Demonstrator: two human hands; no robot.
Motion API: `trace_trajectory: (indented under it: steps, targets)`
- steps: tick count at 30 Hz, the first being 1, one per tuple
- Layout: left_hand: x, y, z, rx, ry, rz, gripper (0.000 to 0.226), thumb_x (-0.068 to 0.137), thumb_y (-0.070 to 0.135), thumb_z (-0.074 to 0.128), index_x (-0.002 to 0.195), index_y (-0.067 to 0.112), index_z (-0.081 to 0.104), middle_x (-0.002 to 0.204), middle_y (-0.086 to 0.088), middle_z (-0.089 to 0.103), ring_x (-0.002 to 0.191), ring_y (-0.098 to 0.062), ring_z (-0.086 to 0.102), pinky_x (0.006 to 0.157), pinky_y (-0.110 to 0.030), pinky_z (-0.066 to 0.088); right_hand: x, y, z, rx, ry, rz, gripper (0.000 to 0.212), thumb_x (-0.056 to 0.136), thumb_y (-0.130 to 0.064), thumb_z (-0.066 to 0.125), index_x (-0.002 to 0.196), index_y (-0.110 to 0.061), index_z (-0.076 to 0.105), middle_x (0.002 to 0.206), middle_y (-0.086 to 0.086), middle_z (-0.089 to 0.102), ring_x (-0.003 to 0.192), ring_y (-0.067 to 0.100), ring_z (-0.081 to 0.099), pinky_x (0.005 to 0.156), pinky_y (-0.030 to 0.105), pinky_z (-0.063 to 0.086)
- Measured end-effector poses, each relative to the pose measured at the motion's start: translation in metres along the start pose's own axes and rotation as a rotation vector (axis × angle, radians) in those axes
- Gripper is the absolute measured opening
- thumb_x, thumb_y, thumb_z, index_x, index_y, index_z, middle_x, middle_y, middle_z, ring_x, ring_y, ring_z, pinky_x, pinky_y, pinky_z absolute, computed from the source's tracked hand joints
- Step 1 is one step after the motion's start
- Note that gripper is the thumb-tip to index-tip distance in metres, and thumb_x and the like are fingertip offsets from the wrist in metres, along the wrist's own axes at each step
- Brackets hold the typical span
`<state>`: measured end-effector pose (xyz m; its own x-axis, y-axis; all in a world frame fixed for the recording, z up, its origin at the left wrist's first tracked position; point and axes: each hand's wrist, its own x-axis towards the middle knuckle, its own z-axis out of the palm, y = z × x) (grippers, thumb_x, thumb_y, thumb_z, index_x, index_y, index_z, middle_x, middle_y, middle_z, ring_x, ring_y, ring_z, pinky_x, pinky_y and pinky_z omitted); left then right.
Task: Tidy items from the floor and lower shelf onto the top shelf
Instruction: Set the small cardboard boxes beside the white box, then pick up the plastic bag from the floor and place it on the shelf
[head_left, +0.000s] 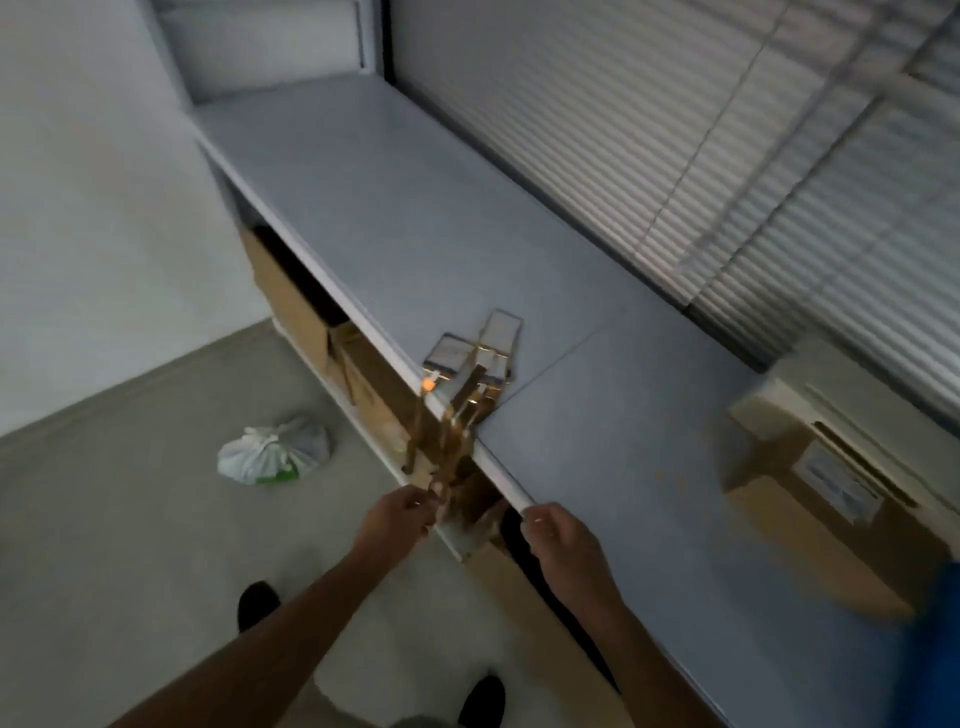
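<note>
A bundle of wooden frames (457, 415) with white panels at their far ends leans over the front edge of the grey top shelf (415, 218). The panel ends (498, 332) rest on the shelf surface. My left hand (405, 514) is shut on the lower ends of the wooden pieces, just below the shelf edge. My right hand (558, 538) is at the shelf's front edge, to the right of the frames, with its fingers curled and nothing visible in it. A tied white plastic bag (275, 452) lies on the floor to the left.
Cardboard boxes (291, 306) fill the lower shelf under the top board. A large cardboard box (826, 499) with a label sits on the top shelf at the right. Window blinds (675, 130) run behind the shelf. My shoes (257, 603) stand on the beige floor.
</note>
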<state>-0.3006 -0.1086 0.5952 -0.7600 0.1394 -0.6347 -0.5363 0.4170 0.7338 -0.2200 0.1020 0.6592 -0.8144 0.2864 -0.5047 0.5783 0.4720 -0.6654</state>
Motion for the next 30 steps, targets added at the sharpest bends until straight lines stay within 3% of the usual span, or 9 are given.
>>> trace_trajectory:
  steps: [3, 8, 13, 17, 22, 25, 28, 30]
  targets:
    - [0.023, -0.066, -0.101, -0.069, 0.129, -0.144, 0.011, 0.084, 0.016, 0.066, 0.075, 0.021, 0.068, 0.066, -0.006, 0.067, 0.065, -0.025, 0.061, 0.078, -0.051, 0.056, 0.040, -0.051, 0.089, -0.154, -0.163, -0.048, 0.023, 0.094, -0.033, 0.057, 0.112, -0.022, 0.067, 0.102, -0.007, 0.067, 0.097, 0.014, 0.061, 0.079, 0.025, 0.042]
    - [0.062, -0.132, -0.256, -0.056, 0.273, -0.356, 0.007, 0.087, 0.022, 0.063, 0.090, 0.018, 0.068, 0.088, -0.010, 0.072, 0.081, -0.028, 0.068, 0.085, -0.039, 0.056, 0.113, -0.117, 0.242, -0.379, -0.395, -0.072, 0.026, 0.091, -0.033, 0.057, 0.110, -0.017, 0.067, 0.109, 0.003, 0.073, 0.105, 0.024, 0.066, 0.083, 0.031, 0.047]
    - [0.152, -0.183, -0.354, 0.081, 0.323, -0.439, 0.024, 0.088, 0.033, 0.060, 0.107, 0.021, 0.069, 0.101, -0.002, 0.069, 0.091, -0.022, 0.066, 0.082, -0.031, 0.052, 0.208, -0.151, 0.371, -0.522, -0.553, 0.045, 0.032, 0.091, -0.037, 0.055, 0.114, -0.018, 0.065, 0.114, 0.005, 0.071, 0.104, 0.024, 0.065, 0.081, 0.029, 0.047]
    - [0.261, -0.234, -0.382, 0.117, 0.268, -0.438, 0.025, 0.089, 0.034, 0.057, 0.110, 0.025, 0.067, 0.102, 0.002, 0.070, 0.084, -0.017, 0.065, 0.074, -0.027, 0.048, 0.302, -0.145, 0.469, -0.587, -0.584, 0.078, 0.029, 0.090, -0.034, 0.055, 0.111, -0.017, 0.065, 0.112, 0.005, 0.070, 0.101, 0.024, 0.065, 0.081, 0.030, 0.050]
    - [0.416, -0.346, -0.377, 0.009, 0.285, -0.443, 0.025, 0.089, 0.033, 0.059, 0.112, 0.026, 0.066, 0.105, 0.000, 0.072, 0.089, -0.019, 0.067, 0.082, -0.032, 0.051, 0.453, -0.096, 0.609, -0.702, -0.556, -0.103, 0.042, 0.087, -0.036, 0.060, 0.125, -0.021, 0.059, 0.126, 0.002, 0.062, 0.116, 0.022, 0.060, 0.091, 0.029, 0.046]
    - [0.491, -0.426, -0.361, -0.076, 0.318, -0.482, 0.032, 0.091, 0.031, 0.059, 0.121, 0.023, 0.063, 0.113, -0.004, 0.069, 0.099, -0.022, 0.065, 0.087, -0.034, 0.049, 0.546, -0.063, 0.692, -0.783, -0.446, -0.263, 0.065, 0.083, -0.037, 0.066, 0.141, -0.020, 0.044, 0.141, 0.010, 0.048, 0.129, 0.030, 0.050, 0.098, 0.037, 0.047]
    - [0.537, -0.494, -0.346, -0.124, 0.326, -0.540, 0.037, 0.091, 0.031, 0.058, 0.127, 0.022, 0.060, 0.120, -0.005, 0.068, 0.104, -0.023, 0.065, 0.092, -0.037, 0.049, 0.622, -0.042, 0.762, -0.941, -0.364, -0.397, 0.099, 0.078, -0.041, 0.074, 0.156, -0.027, 0.015, 0.161, 0.018, 0.016, 0.143, 0.040, 0.028, 0.108, 0.048, 0.040]
    - [0.552, -0.526, -0.339, -0.144, 0.314, -0.583, 0.039, 0.091, 0.032, 0.059, 0.129, 0.022, 0.059, 0.121, -0.005, 0.068, 0.105, -0.023, 0.065, 0.094, -0.038, 0.049, 0.652, -0.032, 0.794, -1.028, -0.349, -0.440, 0.098, 0.078, -0.038, 0.076, 0.155, -0.033, 0.016, 0.161, 0.019, 0.016, 0.143, 0.041, 0.028, 0.107, 0.053, 0.041]
